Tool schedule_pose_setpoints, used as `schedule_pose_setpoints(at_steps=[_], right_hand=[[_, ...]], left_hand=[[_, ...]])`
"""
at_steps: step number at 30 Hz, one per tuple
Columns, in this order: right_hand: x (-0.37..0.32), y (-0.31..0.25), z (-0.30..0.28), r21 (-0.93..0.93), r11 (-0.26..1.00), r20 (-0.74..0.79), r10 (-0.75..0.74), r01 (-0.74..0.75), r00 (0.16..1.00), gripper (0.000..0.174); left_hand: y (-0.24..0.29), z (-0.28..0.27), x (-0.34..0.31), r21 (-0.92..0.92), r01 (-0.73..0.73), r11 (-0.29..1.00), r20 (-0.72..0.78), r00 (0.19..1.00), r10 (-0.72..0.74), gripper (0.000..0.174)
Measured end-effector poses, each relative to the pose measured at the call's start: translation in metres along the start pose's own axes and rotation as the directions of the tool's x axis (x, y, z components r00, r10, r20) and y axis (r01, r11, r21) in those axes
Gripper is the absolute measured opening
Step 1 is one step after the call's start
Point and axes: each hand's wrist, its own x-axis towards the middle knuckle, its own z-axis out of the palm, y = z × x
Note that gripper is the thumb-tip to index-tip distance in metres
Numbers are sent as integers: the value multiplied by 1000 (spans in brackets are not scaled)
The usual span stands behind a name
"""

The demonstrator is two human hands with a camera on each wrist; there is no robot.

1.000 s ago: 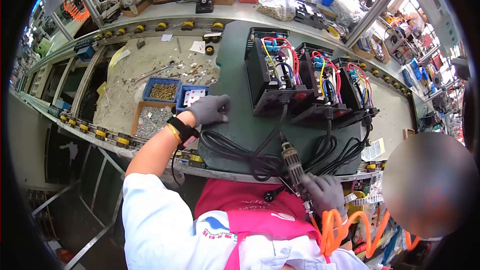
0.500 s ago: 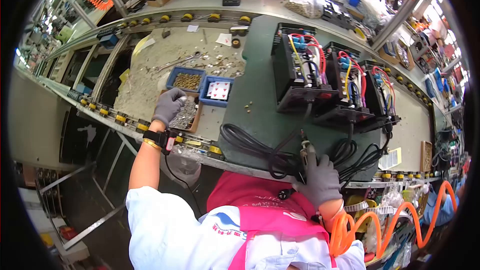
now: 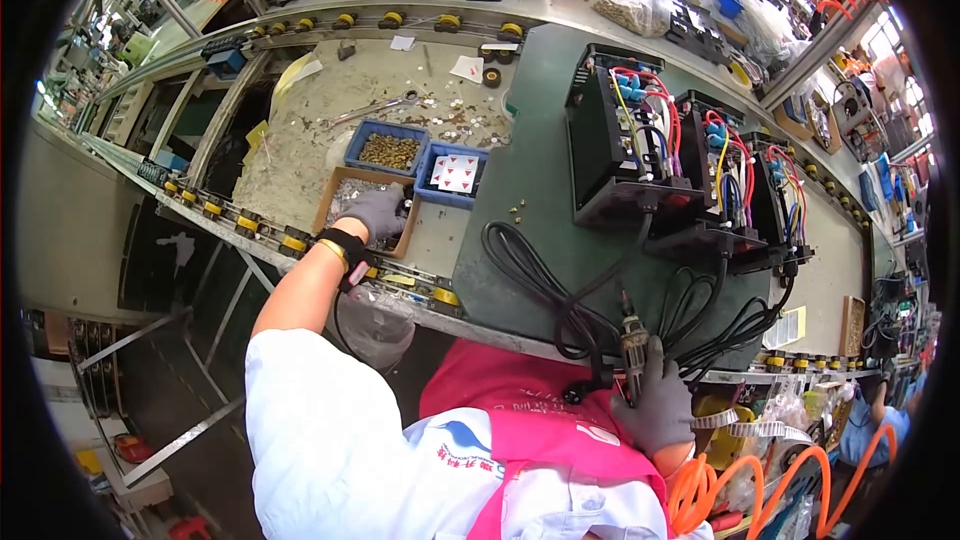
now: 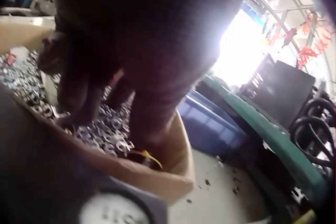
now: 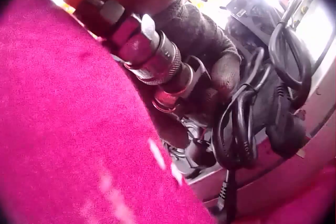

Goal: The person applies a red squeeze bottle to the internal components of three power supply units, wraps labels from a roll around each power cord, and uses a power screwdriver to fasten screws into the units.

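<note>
At the left, the left hand (image 3: 375,212) dips into the cardboard box (image 3: 330,200). Its fingers (image 4: 79,98) curl down onto the small silvery metal parts (image 4: 107,132) directly beneath (whether they pinch one, I cannot tell). Well apart to the right, the right hand (image 3: 662,402) grips the air screwdriver (image 3: 634,340), which stands upright at the near edge of the table (image 3: 540,210).

The workbench (image 3: 320,100) carries a green mat (image 3: 540,140), blue bins (image 3: 385,128) and a cardboard box (image 3: 325,205).
</note>
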Motion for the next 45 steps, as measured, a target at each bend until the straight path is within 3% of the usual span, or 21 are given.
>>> schedule_pose_setpoints(at_steps=[4,5,8,9,12,13,16,17,20,21,25,28,31,34,37,40,42,45], right_hand=[[4,0,2,-6,1000,-38,-29,29,999,98],[5,-1,4,-5,999,-49,-41,41,998,98],[9,-2,5,-53,996,-85,-77,73,993,97],[11,-2,6,-57,995,-90,-88,83,992,96],[15,-2,7,-62,993,-105,-106,100,989,96],[17,-2,6,-55,993,-105,-108,103,989,96],[20,-4,7,-24,995,-108,-104,102,989,96],[19,-3,7,-20,995,-104,-102,101,989,96],[20,-1,8,-35,993,-113,-116,113,987,96],[20,-1,7,-26,994,-105,-112,110,988,96],[23,-1,5,39,995,-77,-93,96,993,97],[24,-2,2,69,994,-43,-82,85,996,98],[26,0,4,33,992,-80,-118,121,990,98],[26,1,7,1,991,-102,-136,137,985,98],[27,0,6,28,987,-125,-154,159,980,98],[25,2,6,36,984,-139,-168,174,976,98],[26,3,6,33,984,-146,-168,175,975,97],[26,3,6,23,984,-145,-173,178,974,97]], left_hand=[[-44,12,19,-347,-113,931,112,981,160,53],[-49,20,12,-340,-189,921,-27,981,192,47],[-22,8,-9,-221,-147,964,-97,987,128,38],[-6,-4,-17,-162,-119,980,-65,992,110,39],[-36,9,21,-263,-40,964,176,980,88,53],[-25,-9,4,-486,204,850,343,939,-29,54],[-23,3,-6,-107,-163,981,-24,987,161,48],[-11,-2,-13,-161,-112,981,-29,994,109,45],[-19,10,9,-13,-147,989,56,987,147,44],[-17,5,5,3,-155,988,77,985,154,37],[-28,1,0,-188,-144,972,42,987,154,30],[-34,1,4,-514,142,846,269,963,2,33],[-45,8,9,-335,4,942,-31,999,-15,39],[-23,-1,-6,-52,-83,995,-109,991,77,37],[12,-16,-11,76,-1,997,3,1000,1,33],[0,2,8,200,-32,979,48,999,22,32],[-27,12,16,26,-75,997,-72,994,77,32],[-38,-2,11,-278,41,960,49,998,-28,21]])
